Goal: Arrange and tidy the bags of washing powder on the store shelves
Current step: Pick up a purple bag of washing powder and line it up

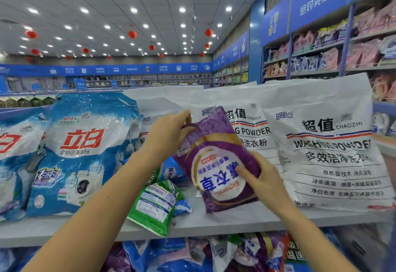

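L hand (169,131), R hand (264,180), purple bag (216,141) betw.

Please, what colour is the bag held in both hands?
The bag is mainly purple with a white oval; head view.

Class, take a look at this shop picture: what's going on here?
A person is sorting washing powder on a shop shelf. The left hand grips the upper edge of a purple bag, its print upside down; the right hand grips its lower side, thumb across the front. Big white bags stand behind it, blue bags stand to the left, and a green bag lies at the shelf's front edge.
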Demonstrator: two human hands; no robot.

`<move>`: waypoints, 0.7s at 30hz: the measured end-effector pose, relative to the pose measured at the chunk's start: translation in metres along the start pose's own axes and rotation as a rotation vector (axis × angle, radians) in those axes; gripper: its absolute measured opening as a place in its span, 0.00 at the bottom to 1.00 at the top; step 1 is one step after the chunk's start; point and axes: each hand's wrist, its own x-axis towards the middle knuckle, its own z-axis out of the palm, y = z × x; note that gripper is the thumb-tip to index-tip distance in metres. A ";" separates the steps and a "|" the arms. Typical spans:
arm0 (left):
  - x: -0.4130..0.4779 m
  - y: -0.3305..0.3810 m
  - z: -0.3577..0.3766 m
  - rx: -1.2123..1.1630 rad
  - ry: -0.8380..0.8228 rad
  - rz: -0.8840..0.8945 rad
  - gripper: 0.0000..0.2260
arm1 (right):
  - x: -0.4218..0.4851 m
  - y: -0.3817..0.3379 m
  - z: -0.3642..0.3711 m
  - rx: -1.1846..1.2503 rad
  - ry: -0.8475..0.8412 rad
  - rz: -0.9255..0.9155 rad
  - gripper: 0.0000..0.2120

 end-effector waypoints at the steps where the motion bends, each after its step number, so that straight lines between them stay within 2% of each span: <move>1: -0.005 -0.005 -0.001 -0.054 0.032 -0.003 0.09 | 0.010 -0.008 -0.013 -0.059 -0.029 -0.015 0.13; 4: -0.027 -0.014 0.004 -0.387 -0.007 -0.185 0.10 | 0.046 -0.043 -0.054 -0.355 -0.240 -0.083 0.11; 7: -0.059 -0.017 0.022 -0.761 -0.267 -0.420 0.10 | 0.083 -0.091 -0.070 -0.707 -0.562 -0.069 0.12; 9: -0.080 -0.015 0.035 -0.882 -0.454 -0.538 0.10 | 0.104 -0.115 -0.062 -0.973 -0.704 -0.095 0.13; 10: -0.088 -0.014 0.040 -0.912 -0.477 -0.591 0.10 | 0.112 -0.123 -0.055 -1.115 -0.753 -0.113 0.14; 12: -0.097 -0.013 0.050 -0.915 -0.322 -0.663 0.08 | 0.120 -0.134 -0.037 -1.421 -0.830 -0.160 0.19; 14: -0.097 -0.011 0.049 -0.889 -0.078 -0.608 0.06 | 0.119 -0.135 -0.018 -1.696 -0.871 -0.247 0.22; 16: -0.090 -0.002 0.044 -0.865 0.004 -0.461 0.20 | 0.111 -0.130 0.003 -1.837 -0.886 -0.408 0.17; 18: -0.076 0.010 0.044 -0.797 -0.109 -0.348 0.30 | 0.102 -0.124 0.028 -1.863 -0.886 -0.542 0.11; 19: -0.068 0.015 0.046 -0.788 -0.188 -0.323 0.31 | 0.099 -0.121 0.038 -1.859 -0.884 -0.600 0.10; 21: -0.055 0.023 0.056 -0.844 -0.249 -0.366 0.25 | 0.095 -0.117 0.052 -1.861 -0.839 -0.792 0.09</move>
